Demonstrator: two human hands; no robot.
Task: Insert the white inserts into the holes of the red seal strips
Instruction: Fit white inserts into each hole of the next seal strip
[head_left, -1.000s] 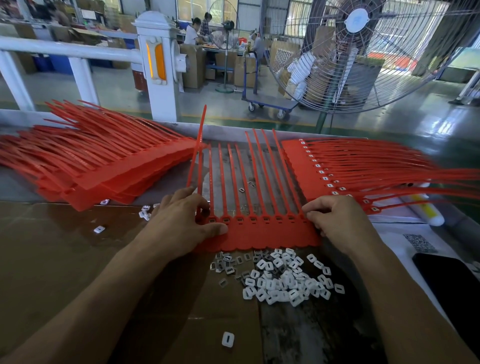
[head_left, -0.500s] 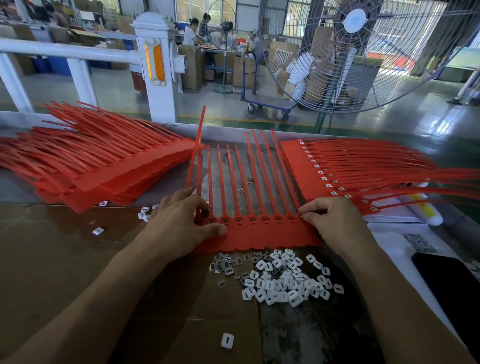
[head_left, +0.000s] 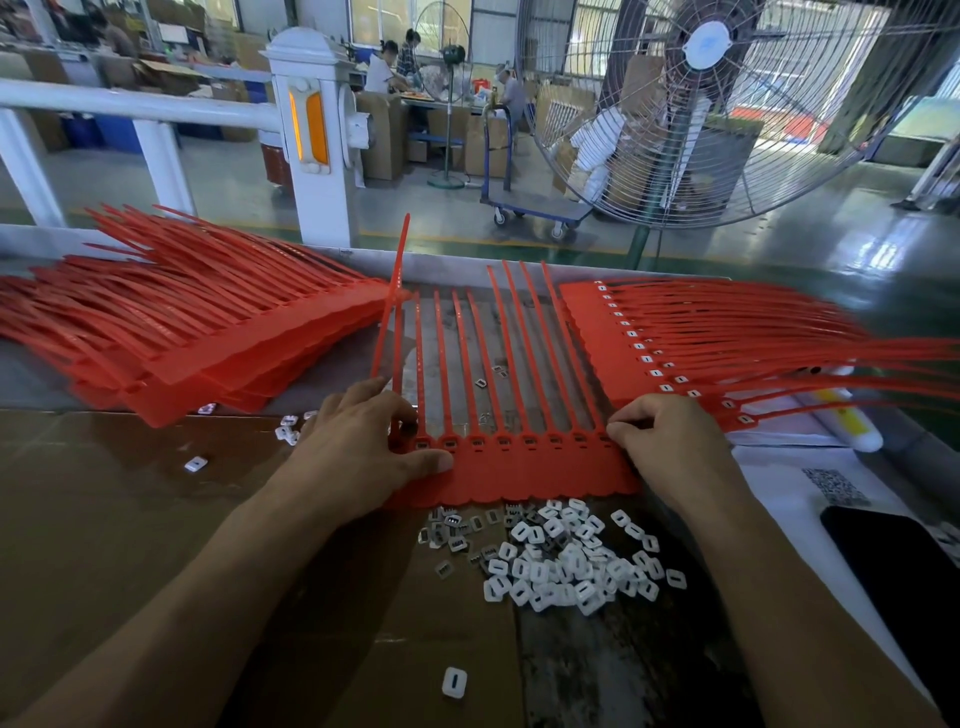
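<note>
Where two hands (head_left: 363, 447) rest, one strip sheet (head_left: 519, 467).

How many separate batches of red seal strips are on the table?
3: a fanned pile of red plastic seal strips at left, a single red strip sheet lying flat in the centre, and a red pile fitted with white inserts at right.

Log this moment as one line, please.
phase: inserting | left hand: presses seal strip | right hand: pinching at strip's right end | inserts pile: near edge
</note>
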